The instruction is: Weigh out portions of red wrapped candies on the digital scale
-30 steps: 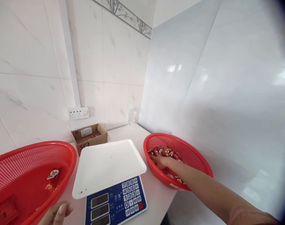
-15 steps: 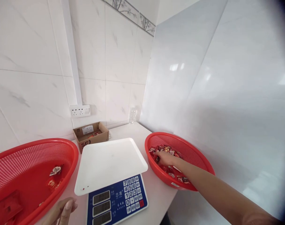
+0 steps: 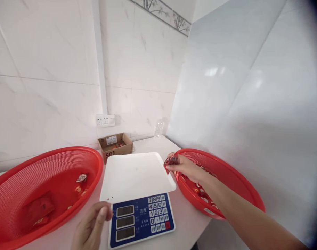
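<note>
My right hand (image 3: 186, 167) is closed around a bunch of small red wrapped packets (image 3: 171, 161), held above the near rim of the right red basket and the edge of the scale's white tray (image 3: 135, 175). More packets (image 3: 200, 191) lie inside the right basket (image 3: 242, 184), partly hidden by my forearm. Beside the lower left corner of the digital scale (image 3: 143, 220), my left hand (image 3: 92, 224) has its fingers curled against the thumb, with nothing visible in them. The white tray carries only a couple of tiny specks. The scale's displays are too blurred to read.
At left stands another red basket (image 3: 93, 163) holding a few red packets (image 3: 80, 187) and a larger red pouch (image 3: 41, 208). Behind the scale are a cardboard box (image 3: 119, 150) with some items inside and a clear plastic bottle (image 3: 159, 127). Walls enclose the table at the back and right.
My right hand has risen out of the right basket and moved toward the scale with red packets in it. My left hand has come up beside the scale. The view has turned left.
</note>
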A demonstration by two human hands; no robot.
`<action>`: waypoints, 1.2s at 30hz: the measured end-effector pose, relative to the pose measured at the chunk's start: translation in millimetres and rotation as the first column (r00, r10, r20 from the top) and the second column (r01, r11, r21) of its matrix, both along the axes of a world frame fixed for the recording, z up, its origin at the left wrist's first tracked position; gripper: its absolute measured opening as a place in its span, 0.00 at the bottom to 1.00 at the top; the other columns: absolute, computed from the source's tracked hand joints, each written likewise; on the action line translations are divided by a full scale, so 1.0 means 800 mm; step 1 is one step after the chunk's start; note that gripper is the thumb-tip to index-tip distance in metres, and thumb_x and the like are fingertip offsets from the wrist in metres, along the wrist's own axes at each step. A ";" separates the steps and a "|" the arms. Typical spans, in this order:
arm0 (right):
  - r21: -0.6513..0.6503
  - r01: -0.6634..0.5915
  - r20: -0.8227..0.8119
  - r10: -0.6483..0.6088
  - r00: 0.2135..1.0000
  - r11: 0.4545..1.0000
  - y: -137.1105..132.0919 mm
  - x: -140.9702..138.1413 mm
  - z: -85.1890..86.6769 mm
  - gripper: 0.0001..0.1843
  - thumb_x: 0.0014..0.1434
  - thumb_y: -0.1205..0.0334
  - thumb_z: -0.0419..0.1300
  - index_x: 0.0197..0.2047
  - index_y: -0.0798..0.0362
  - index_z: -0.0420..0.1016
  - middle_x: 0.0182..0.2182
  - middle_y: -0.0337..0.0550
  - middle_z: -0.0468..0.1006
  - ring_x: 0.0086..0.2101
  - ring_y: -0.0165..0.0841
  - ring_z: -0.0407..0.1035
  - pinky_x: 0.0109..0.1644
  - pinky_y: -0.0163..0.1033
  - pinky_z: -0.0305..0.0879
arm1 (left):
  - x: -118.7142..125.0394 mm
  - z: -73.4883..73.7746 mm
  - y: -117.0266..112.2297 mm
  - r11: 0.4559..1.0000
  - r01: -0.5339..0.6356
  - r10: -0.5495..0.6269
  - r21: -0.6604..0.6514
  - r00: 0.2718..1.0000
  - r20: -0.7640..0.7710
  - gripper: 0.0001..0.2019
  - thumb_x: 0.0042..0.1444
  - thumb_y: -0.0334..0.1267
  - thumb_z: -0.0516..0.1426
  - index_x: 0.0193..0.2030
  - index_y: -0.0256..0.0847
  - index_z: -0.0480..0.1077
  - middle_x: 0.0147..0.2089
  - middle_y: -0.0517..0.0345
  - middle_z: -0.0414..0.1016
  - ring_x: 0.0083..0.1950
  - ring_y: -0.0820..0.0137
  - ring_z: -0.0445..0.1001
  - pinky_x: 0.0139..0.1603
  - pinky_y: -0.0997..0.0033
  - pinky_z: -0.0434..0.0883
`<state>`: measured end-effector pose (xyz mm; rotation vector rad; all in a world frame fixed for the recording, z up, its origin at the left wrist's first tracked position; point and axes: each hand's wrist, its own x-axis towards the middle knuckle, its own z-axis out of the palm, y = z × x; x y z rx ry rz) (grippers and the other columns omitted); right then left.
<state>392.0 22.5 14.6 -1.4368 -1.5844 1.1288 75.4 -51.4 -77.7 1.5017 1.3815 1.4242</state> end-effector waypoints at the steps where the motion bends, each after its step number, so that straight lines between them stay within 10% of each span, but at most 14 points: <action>1: -0.038 -0.102 -0.069 0.099 0.993 0.994 -0.003 -0.023 0.001 0.15 0.46 0.56 0.64 0.34 0.52 0.65 0.26 0.38 0.75 0.27 0.31 0.70 0.27 0.35 0.67 | 0.008 0.006 0.000 0.997 0.077 -0.076 -0.025 0.996 0.048 0.17 0.54 0.55 0.54 0.35 0.44 0.72 0.30 0.58 0.74 0.33 0.67 0.74 0.37 0.70 0.74; 7: 0.012 -0.360 0.062 0.359 0.931 0.933 -0.031 -0.138 -0.008 0.10 0.46 0.68 0.61 0.34 0.51 0.67 0.28 0.37 0.76 0.29 0.30 0.69 0.32 0.35 0.65 | 0.058 0.028 0.011 0.904 0.410 -0.339 -0.121 0.860 0.381 0.30 0.53 0.50 0.59 0.63 0.52 0.59 0.62 0.50 0.65 0.57 0.58 0.69 0.45 0.64 0.76; 19: 0.085 -0.149 0.178 0.132 0.975 0.985 0.007 -0.129 -0.040 0.24 0.58 0.50 0.55 0.55 0.50 0.63 0.42 0.43 0.73 0.32 0.31 0.71 0.40 0.41 0.68 | 0.038 0.016 0.027 0.940 0.213 0.021 -0.265 0.741 0.671 0.24 0.50 0.51 0.61 0.49 0.38 0.67 0.40 0.52 0.76 0.30 0.72 0.73 0.23 0.75 0.73; 26: 0.187 -0.103 0.148 0.076 0.986 0.977 0.013 -0.122 -0.051 0.29 0.60 0.47 0.53 0.62 0.48 0.60 0.61 0.49 0.63 0.59 0.40 0.58 0.61 0.49 0.55 | 0.041 0.006 0.011 0.896 0.356 -0.133 -0.266 0.785 0.605 0.25 0.50 0.57 0.58 0.47 0.40 0.65 0.36 0.55 0.75 0.28 0.73 0.71 0.17 0.78 0.68; 32: 0.051 -0.342 0.062 0.339 0.939 0.938 -0.052 -0.128 -0.038 0.21 0.57 0.50 0.58 0.51 0.50 0.73 0.44 0.45 0.77 0.44 0.37 0.71 0.47 0.42 0.66 | 0.052 -0.007 0.006 0.799 0.514 -0.356 -0.312 0.822 0.444 0.26 0.45 0.59 0.60 0.40 0.39 0.66 0.29 0.59 0.72 0.19 0.78 0.65 0.12 0.81 0.62; 36: 0.094 -0.273 0.137 0.259 0.956 0.957 -0.079 -0.130 -0.038 0.07 0.52 0.62 0.61 0.36 0.50 0.77 0.34 0.40 0.77 0.36 0.33 0.70 0.41 0.37 0.64 | 0.061 -0.007 0.001 0.750 0.563 -0.418 -0.348 0.810 0.410 0.24 0.44 0.57 0.62 0.38 0.39 0.67 0.24 0.64 0.67 0.18 0.79 0.63 0.13 0.82 0.61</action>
